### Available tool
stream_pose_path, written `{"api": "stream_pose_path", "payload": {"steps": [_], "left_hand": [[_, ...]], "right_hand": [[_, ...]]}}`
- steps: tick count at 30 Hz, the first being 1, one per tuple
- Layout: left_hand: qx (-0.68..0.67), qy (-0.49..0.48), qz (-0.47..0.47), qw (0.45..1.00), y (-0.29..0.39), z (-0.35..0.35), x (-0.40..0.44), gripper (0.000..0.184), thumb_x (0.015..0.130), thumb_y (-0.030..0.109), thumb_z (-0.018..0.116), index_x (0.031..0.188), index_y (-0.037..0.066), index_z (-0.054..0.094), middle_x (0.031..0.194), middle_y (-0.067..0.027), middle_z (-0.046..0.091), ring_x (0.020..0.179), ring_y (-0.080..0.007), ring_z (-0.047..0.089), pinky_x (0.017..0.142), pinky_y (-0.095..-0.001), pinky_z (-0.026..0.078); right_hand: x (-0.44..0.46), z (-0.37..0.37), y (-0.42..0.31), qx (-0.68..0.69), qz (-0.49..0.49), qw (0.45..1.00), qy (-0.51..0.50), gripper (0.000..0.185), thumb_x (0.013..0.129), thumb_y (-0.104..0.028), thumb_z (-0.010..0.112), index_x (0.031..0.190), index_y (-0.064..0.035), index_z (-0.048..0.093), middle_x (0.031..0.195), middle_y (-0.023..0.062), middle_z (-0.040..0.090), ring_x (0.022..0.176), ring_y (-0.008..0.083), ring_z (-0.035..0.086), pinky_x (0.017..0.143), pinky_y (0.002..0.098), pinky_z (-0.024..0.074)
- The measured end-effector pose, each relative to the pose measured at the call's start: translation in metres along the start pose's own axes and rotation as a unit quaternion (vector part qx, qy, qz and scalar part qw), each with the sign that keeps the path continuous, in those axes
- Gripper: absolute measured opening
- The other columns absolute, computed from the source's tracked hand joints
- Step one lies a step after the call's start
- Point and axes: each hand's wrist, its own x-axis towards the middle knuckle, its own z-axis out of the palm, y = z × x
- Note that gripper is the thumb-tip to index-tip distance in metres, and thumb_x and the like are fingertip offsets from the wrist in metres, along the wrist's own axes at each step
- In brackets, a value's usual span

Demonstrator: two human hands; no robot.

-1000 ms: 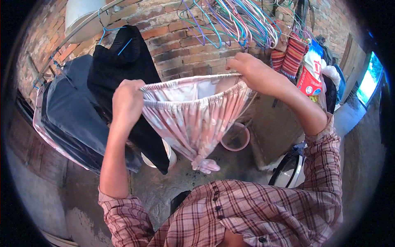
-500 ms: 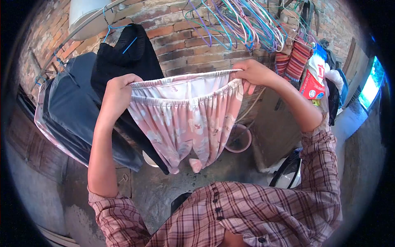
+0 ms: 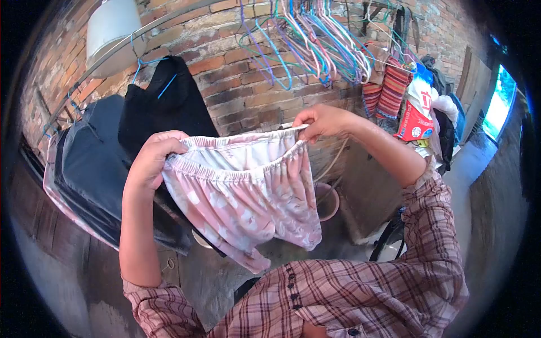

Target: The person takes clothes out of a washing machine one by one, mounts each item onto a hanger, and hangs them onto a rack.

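A pair of pink floral pants (image 3: 242, 197) with a gathered elastic waistband hangs between my two hands. My left hand (image 3: 155, 158) is closed on one end of the waistband. The other end is pinched in the fingers of my right hand (image 3: 324, 124). Between them the waist gapes, showing the pale inside of the cloth. The legs dangle below and swing toward the right, their lower ends bunched.
Dark clothes (image 3: 163, 101) hang on a rail at the left, beneath a white bucket (image 3: 112, 39). Several coloured hangers (image 3: 321, 45) hang from above against the brick wall. A red and white bag (image 3: 418, 112) hangs at right. A pink basin (image 3: 327, 203) is low behind the pants.
Both hands have come lower and slightly closer together, the right one shifting left. The waistband has slackened, and the pant legs have swung and spread sideways. The view has tilted a little.
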Motion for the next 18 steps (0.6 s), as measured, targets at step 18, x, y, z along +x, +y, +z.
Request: {"api": "stream_pose_path", "payload": {"steps": [18], "left_hand": [[-0.110,-0.013,0.053,0.992,0.011,0.066,-0.015,0.027,0.067,0.001,0.056,0.092,-0.006,0.061,0.081,-0.0093,0.065,0.071,-0.0150,0.062,0.074,-0.0256,0.048]], "right_hand": [[-0.077,0.005,-0.093,-0.301,-0.145,0.884,0.327,0.017,0.084,-0.015,0.055,0.082,-0.0011,0.064,0.068,0.0129,0.062,0.063,0.0239,0.061,0.059,0.0344,0.0479]]}}
